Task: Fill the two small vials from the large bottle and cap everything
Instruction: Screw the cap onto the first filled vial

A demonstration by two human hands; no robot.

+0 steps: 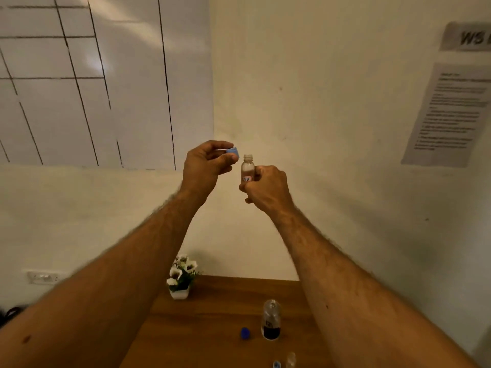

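Head cam: both hands raised well above the wooden tabletop (pixel 212 309).
Left hand (pixel 206 166) grip pinches a light blue plastic cap (pixel 233 151); right hand (pixel 265 185) grips an upright, uncapped small clear vial (pixel 248 168).

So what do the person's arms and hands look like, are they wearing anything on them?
Both forearms are bare and hairy, with no sleeves in view. The left hand and right hand wear no gloves, and no rings, watch or bands show on the fingers or wrists.

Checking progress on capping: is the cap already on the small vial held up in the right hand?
No: the vial in the right hand has a bare open neck, and the left hand pinches the light blue cap beside it.
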